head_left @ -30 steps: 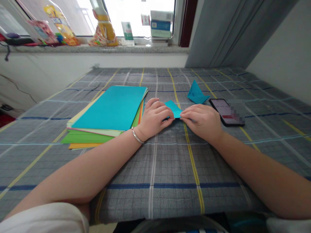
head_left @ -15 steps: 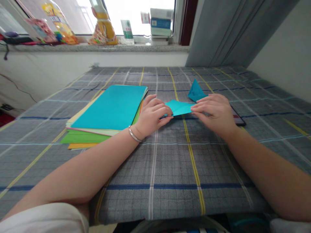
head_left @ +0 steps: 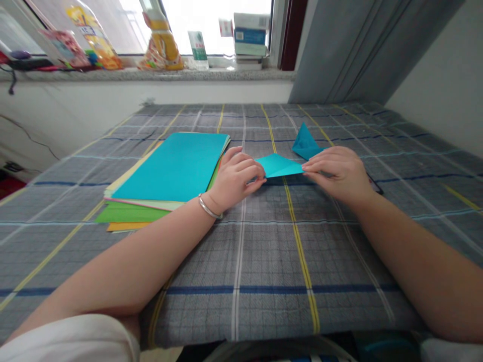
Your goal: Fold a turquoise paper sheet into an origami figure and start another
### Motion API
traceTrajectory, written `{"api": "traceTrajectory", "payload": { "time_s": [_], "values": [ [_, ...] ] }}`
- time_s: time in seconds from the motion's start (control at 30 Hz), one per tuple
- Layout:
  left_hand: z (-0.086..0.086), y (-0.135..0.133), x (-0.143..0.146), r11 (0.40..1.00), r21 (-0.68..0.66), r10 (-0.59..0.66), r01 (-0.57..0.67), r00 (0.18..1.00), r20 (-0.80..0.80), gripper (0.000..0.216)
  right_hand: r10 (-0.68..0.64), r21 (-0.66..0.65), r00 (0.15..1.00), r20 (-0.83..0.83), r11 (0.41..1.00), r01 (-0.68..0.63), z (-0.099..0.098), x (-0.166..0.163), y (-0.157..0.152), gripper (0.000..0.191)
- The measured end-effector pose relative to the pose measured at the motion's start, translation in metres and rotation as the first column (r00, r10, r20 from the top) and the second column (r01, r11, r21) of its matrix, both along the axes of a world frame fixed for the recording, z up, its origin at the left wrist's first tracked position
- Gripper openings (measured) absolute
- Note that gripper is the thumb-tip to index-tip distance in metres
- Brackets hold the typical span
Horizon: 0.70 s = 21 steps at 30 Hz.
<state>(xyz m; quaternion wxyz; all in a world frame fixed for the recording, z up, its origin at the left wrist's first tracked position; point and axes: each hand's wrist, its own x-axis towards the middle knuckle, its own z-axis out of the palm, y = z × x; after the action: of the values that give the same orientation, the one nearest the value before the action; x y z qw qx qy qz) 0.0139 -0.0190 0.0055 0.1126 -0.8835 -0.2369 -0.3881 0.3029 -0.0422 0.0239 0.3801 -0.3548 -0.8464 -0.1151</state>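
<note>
A small folded piece of teal paper (head_left: pixel 281 166) lies on the plaid tablecloth (head_left: pixel 264 251) between my two hands. My left hand (head_left: pixel 236 178), with a silver bracelet on the wrist, pinches its left end with curled fingers. My right hand (head_left: pixel 337 171) pinches its right end, fingers pressed together. Just behind my right hand stands a finished teal paper figure (head_left: pixel 305 142) with a pointed top.
A stack of coloured paper sheets (head_left: pixel 166 173), teal on top, lies to the left of my left hand. A phone (head_left: pixel 373 186) is mostly hidden under my right hand. The windowsill (head_left: pixel 151 75) behind holds snack bags, boxes and a small carton. A grey curtain (head_left: pixel 358 45) hangs at the right.
My hands have drawn apart, the right one moving right over the phone. The teal paper between them now shows wider, spread out from its narrow folded shape.
</note>
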Motion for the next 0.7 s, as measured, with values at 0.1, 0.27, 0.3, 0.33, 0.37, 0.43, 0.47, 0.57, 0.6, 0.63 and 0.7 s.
{"api": "traceTrajectory", "payload": {
  "time_s": [0.1,0.27,0.3,0.33,0.37,0.43,0.47,0.57,0.6,0.63,0.7],
  "values": [
    [-0.002,0.002,-0.002,0.998,-0.061,0.026,-0.024,0.999,0.041,0.016,-0.059,-0.027,0.997,-0.040,0.998,0.058,-0.002,0.008,0.005,0.010],
    [-0.002,-0.002,0.001,0.988,-0.146,0.046,-0.042,0.999,0.026,0.022,-0.098,-0.050,0.994,0.046,0.994,0.101,-0.001,-0.001,-0.002,0.008],
    [-0.002,-0.003,0.003,0.990,-0.138,0.030,-0.030,1.000,-0.002,0.026,-0.106,-0.035,0.992,0.074,0.993,0.109,-0.001,-0.005,-0.005,0.009],
    [-0.001,-0.005,0.004,0.992,-0.124,0.015,-0.019,0.999,-0.033,0.029,-0.119,-0.014,0.988,0.097,0.993,0.120,-0.001,-0.011,-0.009,0.009],
    [-0.001,-0.006,0.005,0.995,-0.103,0.004,-0.010,0.998,-0.065,0.031,-0.122,-0.006,0.986,0.116,0.992,0.123,-0.002,-0.016,-0.013,0.010],
    [0.001,-0.009,0.006,0.998,-0.055,-0.004,-0.003,0.992,-0.125,0.029,-0.132,0.015,0.985,0.112,0.991,0.131,-0.004,-0.027,-0.019,0.013],
    [0.001,-0.010,0.007,1.000,-0.031,0.002,-0.007,0.989,-0.149,0.027,-0.129,0.021,0.986,0.108,0.992,0.127,-0.006,-0.031,-0.022,0.014],
    [0.002,-0.011,0.007,0.998,0.029,0.054,-0.049,0.982,-0.182,0.023,-0.092,0.049,0.982,0.163,0.995,0.085,-0.011,-0.040,-0.026,0.016],
    [0.002,-0.010,0.007,0.997,0.042,0.077,-0.070,0.981,-0.177,0.023,-0.084,0.058,0.979,0.183,0.996,0.074,-0.012,-0.041,-0.026,0.017],
    [0.001,-0.010,0.006,0.995,0.050,0.097,-0.090,0.982,-0.164,0.023,-0.084,0.064,0.977,0.196,0.995,0.073,-0.013,-0.042,-0.026,0.017],
    [-0.001,-0.007,0.006,0.991,0.041,0.132,-0.127,0.982,-0.132,0.023,-0.107,0.057,0.974,0.200,0.994,0.098,-0.012,-0.039,-0.025,0.016]
  ]
}}
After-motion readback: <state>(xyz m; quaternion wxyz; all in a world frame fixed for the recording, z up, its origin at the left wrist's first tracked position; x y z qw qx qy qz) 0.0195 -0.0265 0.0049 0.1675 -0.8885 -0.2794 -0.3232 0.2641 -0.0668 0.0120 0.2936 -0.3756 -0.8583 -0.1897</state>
